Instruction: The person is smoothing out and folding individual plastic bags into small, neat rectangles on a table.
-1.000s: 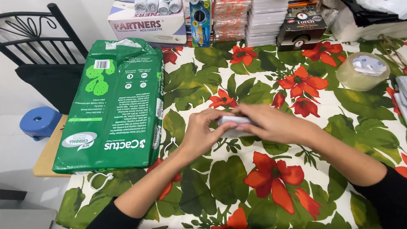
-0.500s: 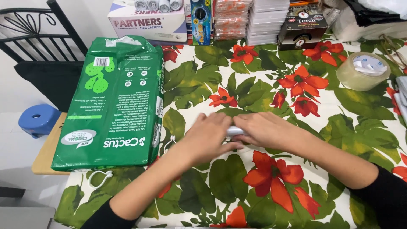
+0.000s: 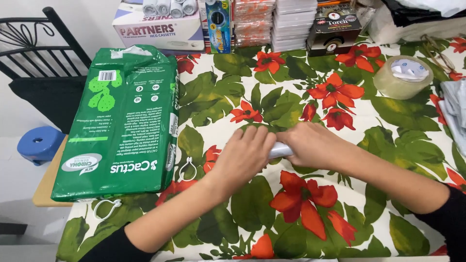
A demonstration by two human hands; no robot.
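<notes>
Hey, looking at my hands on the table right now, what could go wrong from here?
1. Both hands, left hand and right hand, cover the small white object, so you can hardly see it; it might slip out or get crushed unnoticed.
2. The floral tablecloth lies loose under your hands, so pressing or sliding may bunch it up.
3. The green package overhangs the table's left edge; a tug on the cloth might shift it.

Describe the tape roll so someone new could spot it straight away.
Start at the flowered tablecloth and go to its far right side, beyond both hands. The tape roll lies flat there, left of a grey cloth. It is the only round, clear, yellowish ring among the boxes and packs.
</notes>
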